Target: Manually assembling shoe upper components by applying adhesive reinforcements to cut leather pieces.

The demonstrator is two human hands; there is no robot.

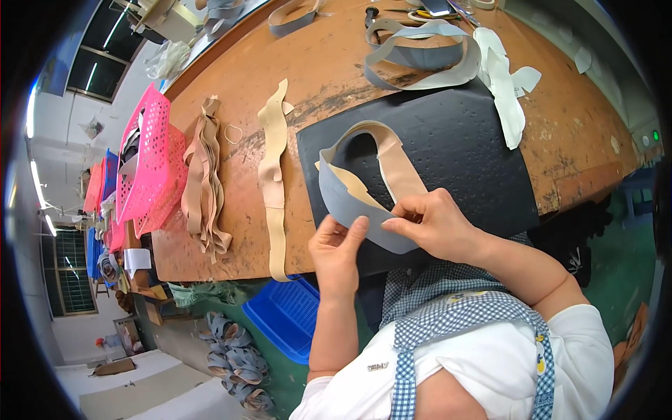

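Observation:
A looped band (355, 210), grey-blue outside with a beige and tan lining, stands on its edge over a black mat (455, 140). My left hand (337, 248) pinches its near lower edge between thumb and fingers. Just to the right, my right hand (437, 222) grips the same band, thumb and forefinger pressed together on it. Further left on the table lies a long beige strip (273, 171), its lower end hanging over the front edge. Whatever lies under my fingertips is hidden.
Left of the strip are a bundle of tan strips (204, 185) and a pink basket (148, 164). Grey bands (423, 57) and white cut pieces (500, 87) lie at the back right. Below the table edge are a blue basket (283, 318) and bundled grey bands (236, 360).

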